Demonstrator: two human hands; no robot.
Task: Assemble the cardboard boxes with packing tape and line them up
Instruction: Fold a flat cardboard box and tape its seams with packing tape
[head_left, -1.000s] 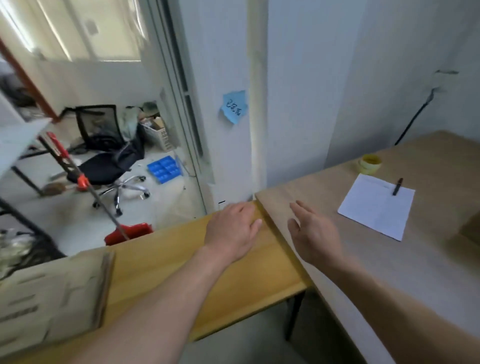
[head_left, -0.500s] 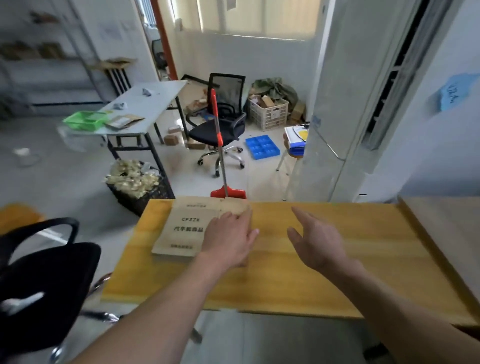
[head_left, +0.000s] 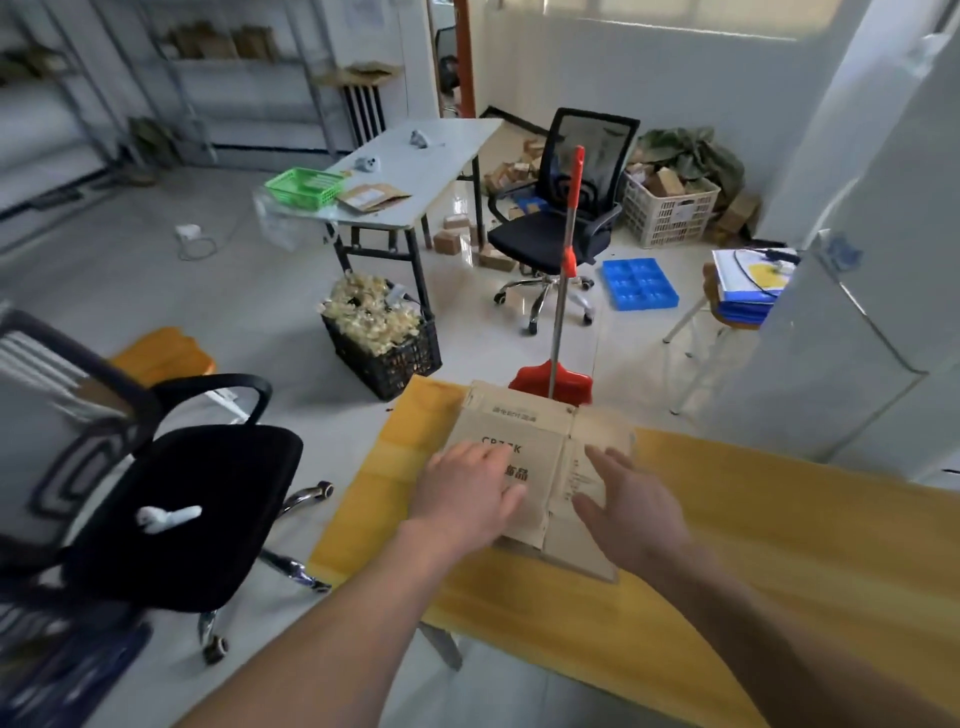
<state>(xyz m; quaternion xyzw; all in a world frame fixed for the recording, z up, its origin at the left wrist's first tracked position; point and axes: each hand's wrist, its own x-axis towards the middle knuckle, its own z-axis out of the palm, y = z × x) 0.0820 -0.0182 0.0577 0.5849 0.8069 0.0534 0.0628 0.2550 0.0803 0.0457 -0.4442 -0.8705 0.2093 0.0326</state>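
Two bare forearms are reaching forward from the bottom of the view, and you are holding both hands over a flattened cardboard box (head_left: 524, 441) lying on the yellow wooden surface (head_left: 779, 545). Your left hand (head_left: 470, 496) is resting palm down on the left panel, fingers straight and slightly spread. Your right hand (head_left: 631, 506) is hovering at the right panel with fingers relaxed and spread; whether it is touching the cardboard, I cannot tell. Neither hand is gripping anything.

Dark print is showing on the box: the letters "CP" are peeking out above your left hand, with Chinese characters beside your fingertips and a smaller line near the far edge, too blurred to read.

To your left, a black office chair (head_left: 171, 499) is carrying a white earbud case (head_left: 166, 517) on its seat. Just beyond the surface's far edge, a red dustpan (head_left: 553, 382) with a long handle is standing on the floor. Farther off, a black crate (head_left: 384, 348) of pale scraps is sitting beside a white folding table (head_left: 431, 171) bearing a green basket (head_left: 304, 187). A second black chair (head_left: 563, 218), a blue tray (head_left: 639, 283) and a white crate (head_left: 670, 208) are standing farther back.
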